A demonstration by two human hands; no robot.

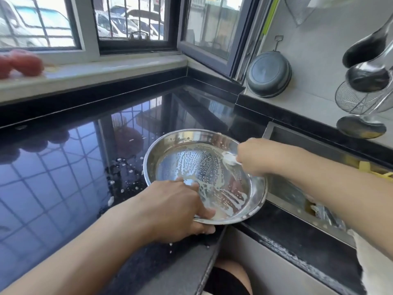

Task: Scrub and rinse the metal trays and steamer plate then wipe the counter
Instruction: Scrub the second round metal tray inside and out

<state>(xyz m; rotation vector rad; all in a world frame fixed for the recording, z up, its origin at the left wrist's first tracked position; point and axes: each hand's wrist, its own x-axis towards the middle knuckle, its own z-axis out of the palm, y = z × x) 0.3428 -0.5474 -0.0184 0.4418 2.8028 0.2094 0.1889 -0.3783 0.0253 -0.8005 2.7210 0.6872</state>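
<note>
A round metal tray (187, 141), smeared with white soapy foam, sits on the black counter (63, 177) at the sink's left edge and partly overhangs it. My left hand (180, 207) grips the tray's near rim, thumb inside and fingers underneath. My right hand (253, 158) holds a small white scrubber (229, 159) pressed against the tray's inner right side.
The sink (297, 194) lies to the right with items inside. A dark pan (269, 74) leans on the tiled wall. Ladles and a wire skimmer (361, 99) hang at the far right. Red tomatoes (20, 63) sit on the windowsill. Foam flecks dot the wet counter.
</note>
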